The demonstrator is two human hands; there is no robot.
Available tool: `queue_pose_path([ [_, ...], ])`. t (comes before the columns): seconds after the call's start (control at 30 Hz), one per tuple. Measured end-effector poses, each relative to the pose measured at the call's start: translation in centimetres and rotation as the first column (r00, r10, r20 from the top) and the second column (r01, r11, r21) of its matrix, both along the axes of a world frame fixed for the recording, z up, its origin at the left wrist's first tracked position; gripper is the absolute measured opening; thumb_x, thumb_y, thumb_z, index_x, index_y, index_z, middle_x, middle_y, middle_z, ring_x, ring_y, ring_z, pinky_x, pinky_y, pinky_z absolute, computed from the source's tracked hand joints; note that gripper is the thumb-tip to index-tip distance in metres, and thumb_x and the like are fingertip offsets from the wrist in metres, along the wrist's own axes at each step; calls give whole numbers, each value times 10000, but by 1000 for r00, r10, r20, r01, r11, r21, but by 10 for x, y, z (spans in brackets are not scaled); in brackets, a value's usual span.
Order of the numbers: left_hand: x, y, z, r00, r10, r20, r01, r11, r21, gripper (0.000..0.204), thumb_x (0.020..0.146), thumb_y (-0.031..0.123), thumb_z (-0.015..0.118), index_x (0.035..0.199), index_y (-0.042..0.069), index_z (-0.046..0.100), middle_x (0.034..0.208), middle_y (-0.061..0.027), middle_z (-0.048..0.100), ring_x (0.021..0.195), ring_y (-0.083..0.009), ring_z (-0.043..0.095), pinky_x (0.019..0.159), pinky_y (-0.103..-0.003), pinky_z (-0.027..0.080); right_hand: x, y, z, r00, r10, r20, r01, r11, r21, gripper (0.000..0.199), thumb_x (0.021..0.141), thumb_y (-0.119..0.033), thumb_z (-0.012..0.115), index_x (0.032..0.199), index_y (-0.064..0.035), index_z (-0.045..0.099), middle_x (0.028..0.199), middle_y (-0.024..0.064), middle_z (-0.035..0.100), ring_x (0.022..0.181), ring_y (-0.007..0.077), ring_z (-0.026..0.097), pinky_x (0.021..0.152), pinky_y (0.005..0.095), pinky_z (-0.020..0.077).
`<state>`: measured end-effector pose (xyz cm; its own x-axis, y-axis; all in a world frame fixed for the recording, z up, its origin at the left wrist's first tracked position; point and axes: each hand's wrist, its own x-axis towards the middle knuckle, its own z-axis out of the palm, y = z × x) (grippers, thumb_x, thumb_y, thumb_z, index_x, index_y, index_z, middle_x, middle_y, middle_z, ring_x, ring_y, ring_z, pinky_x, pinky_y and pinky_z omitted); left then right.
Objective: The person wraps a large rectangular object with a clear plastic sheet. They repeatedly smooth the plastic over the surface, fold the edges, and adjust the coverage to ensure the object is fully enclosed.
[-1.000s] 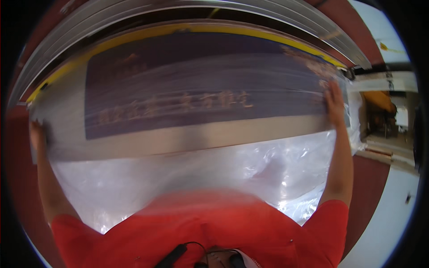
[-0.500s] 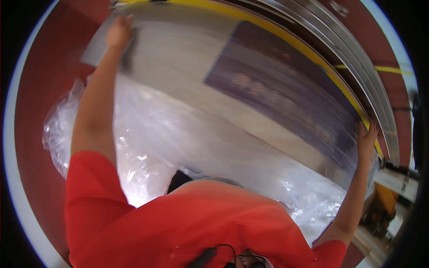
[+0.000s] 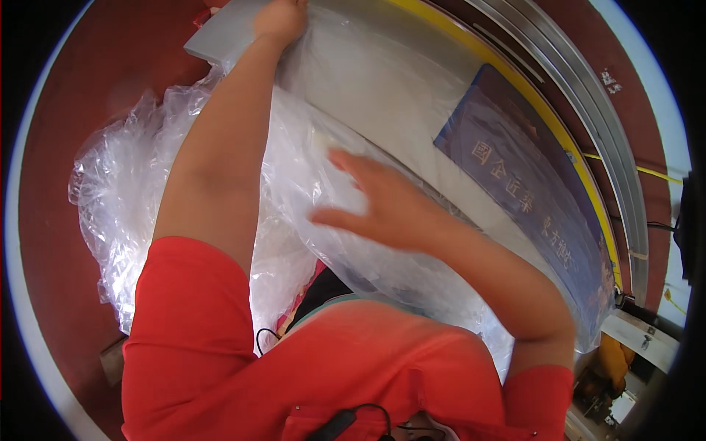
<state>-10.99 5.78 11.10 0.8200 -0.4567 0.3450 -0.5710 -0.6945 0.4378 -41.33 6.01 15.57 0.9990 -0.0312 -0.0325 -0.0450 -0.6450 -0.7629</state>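
Note:
A long grey panel lies in front of me, slanting from upper left to lower right. Clear plastic film covers much of it and bunches up on its near and left sides. A dark blue printed rectangle shows through the film on the panel's right part. My left hand reaches to the panel's far left end, its fingers curled at the film and partly cut off by the picture's top edge. Over the film near the middle, my right hand is open, thumb and fingers apart, slightly blurred, holding nothing.
A yellow strip runs along the panel's far edge. Beyond it lie long silvery metal profiles. The floor is dark red. A white bar and an orange-brown object are at the lower right.
My right hand has left the panel's right edge and swung inward over the film. My left hand has moved right and farther up in the picture. The view has shifted with the panel.

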Motion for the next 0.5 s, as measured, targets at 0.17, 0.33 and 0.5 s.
queue_pose_path([
  [0.17, 3, -12, 7, 999, -45, 28, 45, 999, 7, 330, 818, 300, 357, 927, 42, 531, 935, -185, 538, 878, -335, 505, 787, -403, 377, 40, 21, -8, 920, 363, -145, -123, 619, 775, 392, 716, -278, 541, 1006, -20, 488, 793, 67, 560, 647, 133, 538, 614, 240, 433],
  [0.33, 66, 31, -29, 981, -46, 191, -5, 965, 261, 465, 834, 408, 233, 939, 66, 530, 916, -187, 553, 879, -361, 509, 781, -428, 392, -113, -71, 70, 927, 367, 76, -277, 536, 797, 300, 733, -237, 523, 958, -42, 488, 842, 38, 522, 691, 129, 490, 639, 243, 399],
  [0.5, 50, -6, -20, 982, -84, 167, 40, 967, 252, 454, 840, 406, 237, 1019, 76, 492, 991, -174, 525, 924, -351, 487, 793, -424, 380, -412, -138, 119, 767, -613, -186, 611, 612, 503, 405, 721, -218, 532, 1061, -26, 425, 955, 52, 486, 809, 148, 475, 745, 279, 376],
])
